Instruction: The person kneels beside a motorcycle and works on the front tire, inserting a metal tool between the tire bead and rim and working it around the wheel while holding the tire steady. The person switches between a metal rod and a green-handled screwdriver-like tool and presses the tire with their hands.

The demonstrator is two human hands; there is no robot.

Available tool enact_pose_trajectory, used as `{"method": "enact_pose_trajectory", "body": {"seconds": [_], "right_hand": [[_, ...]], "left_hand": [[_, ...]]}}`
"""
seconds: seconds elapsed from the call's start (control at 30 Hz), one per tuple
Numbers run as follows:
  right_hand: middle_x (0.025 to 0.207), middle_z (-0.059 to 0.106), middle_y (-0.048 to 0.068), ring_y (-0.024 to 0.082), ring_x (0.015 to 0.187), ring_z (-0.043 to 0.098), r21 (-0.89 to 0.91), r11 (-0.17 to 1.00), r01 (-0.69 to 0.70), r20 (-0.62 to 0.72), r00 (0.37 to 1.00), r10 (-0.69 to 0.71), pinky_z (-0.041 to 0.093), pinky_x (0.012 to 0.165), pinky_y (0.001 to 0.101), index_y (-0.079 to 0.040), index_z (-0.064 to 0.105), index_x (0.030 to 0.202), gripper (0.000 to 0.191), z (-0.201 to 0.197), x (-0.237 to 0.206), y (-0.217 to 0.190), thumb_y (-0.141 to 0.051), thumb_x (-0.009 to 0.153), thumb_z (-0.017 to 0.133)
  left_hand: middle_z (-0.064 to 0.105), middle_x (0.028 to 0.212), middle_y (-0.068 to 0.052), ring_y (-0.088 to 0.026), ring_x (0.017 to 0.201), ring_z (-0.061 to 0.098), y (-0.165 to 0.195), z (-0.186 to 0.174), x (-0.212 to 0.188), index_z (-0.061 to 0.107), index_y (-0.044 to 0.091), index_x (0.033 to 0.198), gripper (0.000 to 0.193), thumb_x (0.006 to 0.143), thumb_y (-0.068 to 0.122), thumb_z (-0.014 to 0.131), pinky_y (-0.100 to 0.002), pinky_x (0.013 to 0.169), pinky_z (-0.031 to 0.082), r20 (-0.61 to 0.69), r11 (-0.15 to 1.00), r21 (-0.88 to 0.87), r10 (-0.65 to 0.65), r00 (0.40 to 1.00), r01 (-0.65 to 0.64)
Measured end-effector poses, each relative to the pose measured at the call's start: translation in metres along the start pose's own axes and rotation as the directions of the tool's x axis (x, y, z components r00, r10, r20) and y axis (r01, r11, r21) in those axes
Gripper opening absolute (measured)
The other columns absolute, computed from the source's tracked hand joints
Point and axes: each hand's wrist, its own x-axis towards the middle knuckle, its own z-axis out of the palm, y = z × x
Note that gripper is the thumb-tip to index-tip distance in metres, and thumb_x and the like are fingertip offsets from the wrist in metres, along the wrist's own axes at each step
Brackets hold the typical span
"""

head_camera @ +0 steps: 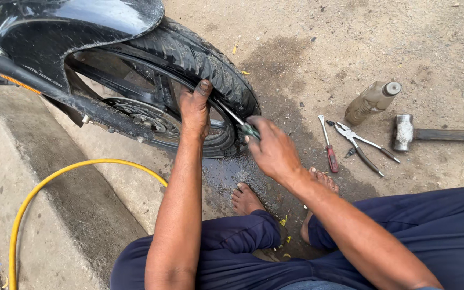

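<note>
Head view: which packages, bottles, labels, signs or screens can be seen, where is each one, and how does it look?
Bottle: the only container, lying on the concrete ground to the right of the tyre, beside the pliers and the hammer; slim, dirty brownish plastic with a grey cap; any label is too dirty to make out.
Signs, screens, boxes: none in view.

The only package I see is a plastic bottle (372,101), lying at about two o'clock from my right hand (275,150). It is tan and grimy with a grey cap, tilted on the ground.
</note>
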Motion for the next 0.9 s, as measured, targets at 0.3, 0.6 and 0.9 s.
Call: {"method": "enact_pose_trajectory", "body": {"seconds": [0.3,0.6,0.9], "right_hand": [[0.084,0.074,0.02,0.037,0.078,0.074,-0.506,0.787,0.353,0.481,0.873,-0.083,0.059,0.064,0.0517,-0.007,0.069,0.111,0.026,-0.075,0.084,-0.072,-0.006,0.087,0.059],[0.084,0.074,0.018,0.036,0.077,0.075,-0.587,0.533,0.609,0.564,0.78,-0.271,0.06,0.064,0.0496,-0.009,0.078,0.087,0.016,-0.054,0.119,-0.101,-0.016,0.083,0.063],[0.075,0.068,0.025,0.043,0.072,0.067,-0.062,0.995,-0.079,0.094,0.992,0.085,0.051,0.065,0.0542,0.004,0.064,0.101,0.035,-0.01,0.024,0.001,-0.028,0.089,0.074]], "left_hand": [[0.062,0.111,-0.011,-0.022,0.101,0.057,-0.01,-0.011,0.003,0.057,-0.011,0.131,0.075,0.087,0.041,0.089,-0.039,0.092,0.049,-0.027,0.994,0.084,-0.071,0.997,0.073],[0.066,0.125,-0.013,-0.025,0.114,0.062,0.005,0.003,-0.003,0.052,-0.004,0.139,0.088,0.077,0.047,0.089,-0.04,0.101,0.051,0.0,0.996,0.026,-0.087,0.996,0.087],[0.061,0.12,-0.008,-0.02,0.111,0.055,-0.002,0.001,0.0,0.052,-0.005,0.141,0.088,0.082,0.05,0.088,-0.037,0.101,0.046,-0.046,0.995,0.099,-0.015,0.999,0.019]]}}
